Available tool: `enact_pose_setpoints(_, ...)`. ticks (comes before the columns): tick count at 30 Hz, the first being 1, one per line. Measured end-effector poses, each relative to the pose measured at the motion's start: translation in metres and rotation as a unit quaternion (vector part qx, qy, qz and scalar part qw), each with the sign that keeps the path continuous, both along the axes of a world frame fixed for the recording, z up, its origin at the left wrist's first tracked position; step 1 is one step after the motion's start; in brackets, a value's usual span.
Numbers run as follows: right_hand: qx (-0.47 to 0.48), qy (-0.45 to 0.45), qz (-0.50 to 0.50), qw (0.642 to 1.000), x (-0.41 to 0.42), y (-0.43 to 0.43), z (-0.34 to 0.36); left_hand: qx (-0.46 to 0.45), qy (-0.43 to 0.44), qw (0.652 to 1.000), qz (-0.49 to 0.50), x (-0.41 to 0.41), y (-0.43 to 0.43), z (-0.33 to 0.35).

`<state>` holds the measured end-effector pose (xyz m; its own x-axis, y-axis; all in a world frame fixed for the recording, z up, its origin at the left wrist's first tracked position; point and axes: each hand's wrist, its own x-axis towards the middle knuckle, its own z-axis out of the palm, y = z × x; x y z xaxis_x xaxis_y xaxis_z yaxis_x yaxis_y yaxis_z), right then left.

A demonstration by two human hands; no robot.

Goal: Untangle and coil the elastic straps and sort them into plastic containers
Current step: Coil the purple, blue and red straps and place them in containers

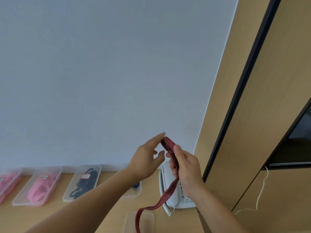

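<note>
Seen from the head camera, both my hands were raised in front of the pale wall [101,73], above the back right part of the tabletop [107,214]. My right hand [186,169] was clamped on the red striped strap [168,194], its fingers curled round a few folded loops that stuck up above my thumb. My left hand [146,158] was spread, with the fingers straight and held apart. Its forefinger reached toward the top of the loops, but the blur kept me from telling whether it touched them. The free length of the strap hung down from my right hand, passed in front of the white telephone [175,199] by the right edge of the tabletop, and ran across the near container [148,219] at the front edge and out of the bottom of the picture. Along the back edge, against the wall, stood a row of clear plastic boxes. The far-left container [6,184], cut off by the frame, held pink coils. The second container [50,175] held pink straps [39,190] under a label. The third container [96,170] held black straps [84,184]. The fourth container [133,195] was mostly hidden behind my left forearm, with a bit of blue strap [136,185] showing in it. To the right rose a wooden panel [235,115], with a thin white cord [262,187] hanging down it.
</note>
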<state>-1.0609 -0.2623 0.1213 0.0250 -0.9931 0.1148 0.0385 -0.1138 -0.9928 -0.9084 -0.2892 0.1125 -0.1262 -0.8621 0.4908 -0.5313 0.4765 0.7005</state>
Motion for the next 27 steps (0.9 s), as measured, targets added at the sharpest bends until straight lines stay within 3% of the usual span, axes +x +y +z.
enact_pose_setpoints(1,-0.009,0.007,-0.002,1.0,-0.001,-0.001,0.0,0.13,0.097,0.987,-0.019,-0.002,-0.001,0.004)
enact_pose_setpoints(3,-0.026,0.032,-0.002,0.999,-0.004,-0.003,-0.002,0.326,0.273,0.903,-0.064,-0.004,-0.003,0.011)
enact_pose_setpoints(4,-0.031,0.044,0.0,0.999,-0.004,-0.003,-0.004,0.366,0.299,0.877,-0.091,-0.003,-0.003,0.015)
enact_pose_setpoints(5,-0.034,0.054,0.004,0.998,-0.005,-0.003,-0.006,0.371,0.29,0.874,-0.119,-0.003,-0.003,0.018)
enact_pose_setpoints(8,-0.029,0.067,0.018,0.997,-0.004,-0.002,-0.014,0.324,0.256,0.9,-0.137,-0.007,0.0,0.022)
enact_pose_setpoints(12,-0.019,0.087,0.023,0.996,-0.005,-0.005,-0.018,0.306,0.3,0.894,-0.128,-0.006,-0.003,0.018)
enact_pose_setpoints(14,-0.004,0.095,0.015,0.995,-0.006,-0.006,-0.02,0.28,0.287,0.907,-0.128,-0.005,-0.003,0.016)
enact_pose_setpoints(19,0.037,0.088,-0.006,0.995,-0.004,-0.007,-0.022,0.166,0.151,0.971,-0.08,-0.007,-0.001,0.014)
enact_pose_setpoints(23,0.045,0.062,0.011,0.997,-0.003,-0.007,-0.018,0.078,0.042,0.995,-0.037,-0.005,0.0,0.009)
enact_pose_setpoints(27,0.039,0.048,0.024,0.998,-0.001,-0.006,-0.016,-0.006,-0.056,0.998,-0.015,-0.002,0.0,0.006)
